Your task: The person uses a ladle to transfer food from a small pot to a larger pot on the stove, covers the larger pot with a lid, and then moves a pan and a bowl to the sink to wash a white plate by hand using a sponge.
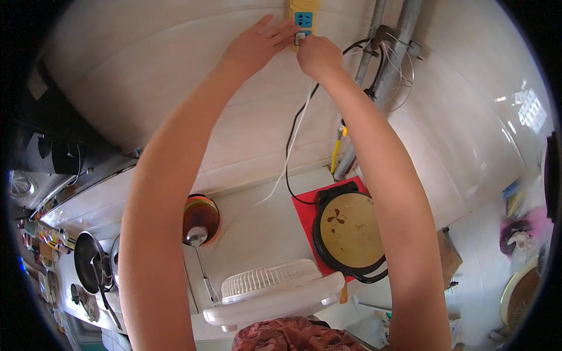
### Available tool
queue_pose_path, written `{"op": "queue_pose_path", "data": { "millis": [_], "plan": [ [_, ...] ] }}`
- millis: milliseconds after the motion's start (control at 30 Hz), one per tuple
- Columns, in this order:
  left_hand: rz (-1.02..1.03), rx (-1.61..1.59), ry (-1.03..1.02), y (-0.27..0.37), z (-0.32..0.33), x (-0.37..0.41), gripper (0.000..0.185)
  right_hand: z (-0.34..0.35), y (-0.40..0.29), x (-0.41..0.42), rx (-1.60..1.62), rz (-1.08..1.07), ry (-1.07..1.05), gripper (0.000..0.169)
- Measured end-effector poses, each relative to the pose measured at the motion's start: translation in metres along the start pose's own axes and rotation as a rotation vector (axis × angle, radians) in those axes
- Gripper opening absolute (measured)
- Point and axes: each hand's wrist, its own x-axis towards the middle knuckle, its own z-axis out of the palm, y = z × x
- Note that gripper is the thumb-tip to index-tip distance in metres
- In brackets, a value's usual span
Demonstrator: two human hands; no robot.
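Up on the tiled wall, a yellow power strip (303, 5) with blue socket faces hangs upright. My right hand (320, 55) grips a pale plug (300, 37) at the strip's lower socket; the fingers partly hide it. My left hand (265, 41) has its fingers spread, with the fingertips at the strip's left edge, and holds nothing. A white cord (303, 116) hangs from below my right hand to the countertop (250, 223). Beside it a black cord (287, 153) runs down to a round electric griddle (351, 232) with a patterned lid, lying on a red mat (303, 202).
A white plastic appliance with a slatted cover (272, 278) stands at the counter's near edge. Left of it, a ladle (204, 267) rests in a pot of dark liquid (204, 215). Metal pipes (388, 66) rise right of the strip. A wok (86, 263) sits far left.
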Motion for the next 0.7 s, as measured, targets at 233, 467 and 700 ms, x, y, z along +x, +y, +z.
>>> {"op": "queue_pose_path", "data": {
  "millis": [233,467,700],
  "plan": [
    [0.082,0.049,0.316,0.0,0.01,0.02,0.042,0.002,0.015,0.011,-0.016,0.039,0.055,0.018],
    [0.024,-0.177,0.394,0.019,0.024,0.027,0.034,-0.001,0.021,0.012,0.011,0.013,-0.038,0.026],
    [-0.071,-0.316,0.453,0.031,0.015,0.044,0.032,-0.02,0.033,0.008,-0.056,-0.097,-0.043,0.025]
  ]
}}
